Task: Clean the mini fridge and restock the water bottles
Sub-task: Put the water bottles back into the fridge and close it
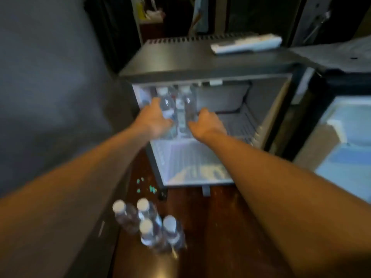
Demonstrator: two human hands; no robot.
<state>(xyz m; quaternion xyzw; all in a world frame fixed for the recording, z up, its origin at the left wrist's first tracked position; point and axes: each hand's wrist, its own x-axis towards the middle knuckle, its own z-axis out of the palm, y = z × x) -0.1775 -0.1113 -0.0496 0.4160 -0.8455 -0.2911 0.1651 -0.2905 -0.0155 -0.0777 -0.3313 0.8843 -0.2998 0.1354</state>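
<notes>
**Mini fridge** (pixel 190 59): black, open, at 12 o'clock from the person, standing on a dark wooden floor (pixel 220 227). Its door (pixel 345 137) is swung out to 3 o'clock, with the pale inner lining facing the camera.

**Contents:** two white-capped water bottles stand upright, side by side, at the left end of the wire shelf (pixel 236 125), toward 11 o'clock inside the cabinet. They are the left bottle (pixel 165 108) and the right bottle (pixel 188 106). Something pale shows between them (too blurred to identify).

**Left hand** (pixel 155 119): fingers are wrapped round the left bottle, low on its body. The bare forearm reaches in from 7 o'clock.

**Right hand** (pixel 206 123): fingers and thumb are curled round the right bottle, also low down. The bare forearm reaches in from 5 o'clock.

**Stock outside:** four floor bottles (pixel 146 235), white caps, stand upright in a tight cluster at 7 o'clock of the fridge, well apart from both hands.

**On the fridge top:** a white remote control (pixel 247 44) lies flat at 1 o'clock, near the rear vents.

**Floor:** a few green specks (pixel 151 188) lie just beside the fridge's front left corner.
</notes>
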